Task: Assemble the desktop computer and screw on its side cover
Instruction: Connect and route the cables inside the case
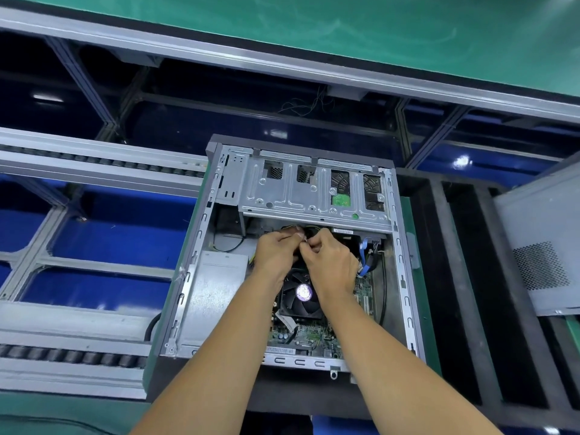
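Observation:
An open desktop case point(201, 233) lies on its side in the middle, with no side cover on it. Inside are a metal drive cage point(314, 189) at the far end, a black CPU fan point(301, 296) on the green motherboard point(310, 335) and a silver power supply point(213, 296) on the left. My left hand point(276, 252) and right hand point(329, 262) meet just below the drive cage, fingers curled and pinching a small pale thing, perhaps a cable tie, on a bundle of dark cables point(309, 232). A grey side cover point(539, 246) leans at the right.
Roller conveyor rails point(94, 158) run along the left over blue bins. A black slotted foam rack point(464, 277) stands right of the case. A blue flat cable point(364, 259) sits inside the case by my right hand. A green surface point(345, 26) lies beyond.

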`<state>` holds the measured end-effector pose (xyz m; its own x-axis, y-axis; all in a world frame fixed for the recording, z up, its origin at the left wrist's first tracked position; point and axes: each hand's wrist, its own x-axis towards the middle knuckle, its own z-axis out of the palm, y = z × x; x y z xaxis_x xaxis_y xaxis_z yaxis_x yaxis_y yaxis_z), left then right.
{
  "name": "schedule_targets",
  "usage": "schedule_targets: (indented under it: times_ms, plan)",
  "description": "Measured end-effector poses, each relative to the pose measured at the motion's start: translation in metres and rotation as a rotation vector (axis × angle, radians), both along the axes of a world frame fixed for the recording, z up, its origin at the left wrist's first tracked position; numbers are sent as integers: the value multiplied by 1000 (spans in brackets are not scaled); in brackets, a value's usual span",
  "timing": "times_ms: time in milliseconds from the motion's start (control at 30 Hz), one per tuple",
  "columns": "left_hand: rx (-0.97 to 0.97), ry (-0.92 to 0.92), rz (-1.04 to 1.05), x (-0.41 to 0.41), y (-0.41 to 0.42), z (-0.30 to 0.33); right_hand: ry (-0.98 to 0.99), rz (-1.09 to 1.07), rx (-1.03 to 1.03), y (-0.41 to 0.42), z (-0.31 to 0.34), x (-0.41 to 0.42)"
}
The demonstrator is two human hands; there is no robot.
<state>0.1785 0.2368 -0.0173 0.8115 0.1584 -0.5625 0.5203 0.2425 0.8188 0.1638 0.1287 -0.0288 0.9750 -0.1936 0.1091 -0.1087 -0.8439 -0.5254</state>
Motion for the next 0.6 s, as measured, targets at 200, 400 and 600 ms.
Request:
schedule_targets:
  times_ms: [200,400,600]
  plan:
    - [-13,4,-8,-2,1,-1,-7,8,-6,0,2,0]
    - [-50,17,80,-1,1,1,11,36,-49,0,3,-1]
    - [-25,3,20,1,-1,-1,-9,45,-44,0,3,-1]
